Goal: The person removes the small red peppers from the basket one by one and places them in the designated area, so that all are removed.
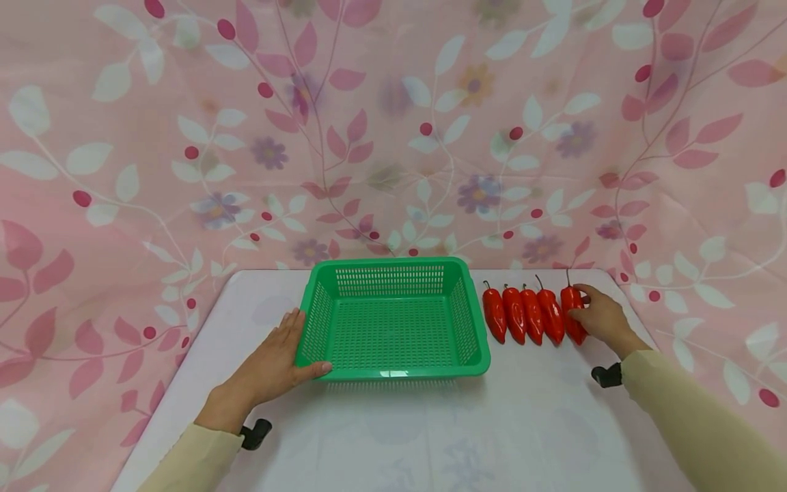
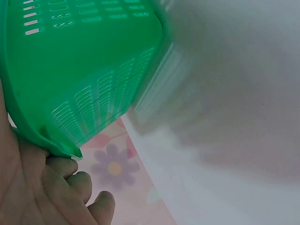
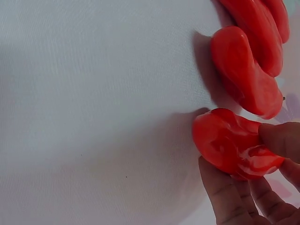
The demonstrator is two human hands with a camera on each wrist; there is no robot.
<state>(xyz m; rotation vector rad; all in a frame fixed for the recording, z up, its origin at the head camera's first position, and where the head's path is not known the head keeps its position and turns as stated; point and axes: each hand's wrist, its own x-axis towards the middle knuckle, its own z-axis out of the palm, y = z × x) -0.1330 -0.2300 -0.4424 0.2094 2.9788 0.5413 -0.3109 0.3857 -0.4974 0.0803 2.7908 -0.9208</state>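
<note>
A green plastic basket (image 1: 393,374) with slotted walls stands on the table, its inside bare. My left hand (image 1: 270,362) rests against its front left corner, thumb on the front rim and fingers along the left side. In the left wrist view, fingertips (image 2: 80,185) show free outside the rim; the thumb is hidden. Right of the basket, several glossy red chili peppers (image 1: 515,316) lie in a row, stems pointing away from me. My right hand (image 1: 605,320) grips the rightmost red chili pepper (image 3: 225,140) between thumb and fingers, beside its neighbour (image 3: 243,75).
A white patterned cloth (image 1: 393,437) covers the table. Pink floral fabric (image 1: 393,137) hangs behind and along both sides. Dark wrist-worn devices (image 1: 607,375) sit at both cuffs.
</note>
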